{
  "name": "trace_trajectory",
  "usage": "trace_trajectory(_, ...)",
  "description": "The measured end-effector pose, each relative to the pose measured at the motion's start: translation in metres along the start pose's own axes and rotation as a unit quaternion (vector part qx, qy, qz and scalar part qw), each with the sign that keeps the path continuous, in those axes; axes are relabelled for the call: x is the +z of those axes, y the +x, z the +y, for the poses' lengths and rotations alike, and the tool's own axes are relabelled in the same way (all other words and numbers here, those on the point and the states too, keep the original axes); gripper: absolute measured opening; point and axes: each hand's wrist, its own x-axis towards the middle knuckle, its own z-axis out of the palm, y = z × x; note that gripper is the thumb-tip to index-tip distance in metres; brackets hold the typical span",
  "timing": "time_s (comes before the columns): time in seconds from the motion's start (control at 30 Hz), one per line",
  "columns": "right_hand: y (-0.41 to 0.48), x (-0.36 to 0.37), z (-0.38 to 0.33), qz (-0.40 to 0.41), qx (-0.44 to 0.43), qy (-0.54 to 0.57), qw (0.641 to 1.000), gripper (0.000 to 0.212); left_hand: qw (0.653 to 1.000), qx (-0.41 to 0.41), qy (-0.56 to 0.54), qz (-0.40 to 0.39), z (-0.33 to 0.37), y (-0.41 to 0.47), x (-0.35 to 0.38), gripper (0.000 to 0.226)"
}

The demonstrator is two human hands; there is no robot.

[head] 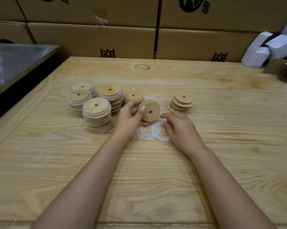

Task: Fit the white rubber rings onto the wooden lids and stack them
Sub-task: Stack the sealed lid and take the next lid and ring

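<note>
As left hand [128, 119] grips a wooden lid [150, 111], right hand [180, 128] pinches a rubber ring [161, 139] (ringed stacks [96, 111] at ten o'clock; bare stack [182, 100] undone).

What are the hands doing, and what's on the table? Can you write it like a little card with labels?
left hand: holds a wooden lid tilted up on its edge
right hand: pinches the edge of a white rubber ring
loose rings: beside it, overlapping
ringed stacks: five, left of the hands
bare lid stack: one, to the right, no rings showing
table: light wood
</note>
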Motion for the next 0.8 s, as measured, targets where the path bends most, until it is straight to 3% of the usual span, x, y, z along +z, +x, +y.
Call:
trace_trajectory(0.5,0.003,-0.0024,-0.0102,0.089,0.011,-0.001,0.996,0.009,1.0,-0.001,-0.002,0.011,-0.0021,0.001,-0.0034,0.024)
trace_trajectory(0.67,0.0046,-0.0023,-0.0092,0.103,0.004,0.031,0.994,0.024,0.999,0.011,0.003,0.03,-0.0014,0.0005,-0.0033,0.026)
trace_trajectory(0.8,0.0032,-0.0001,-0.0055,0.113,-0.003,-0.01,0.993,0.013,0.999,0.017,0.01,0.033,-0.0014,-0.0001,-0.0028,0.024)
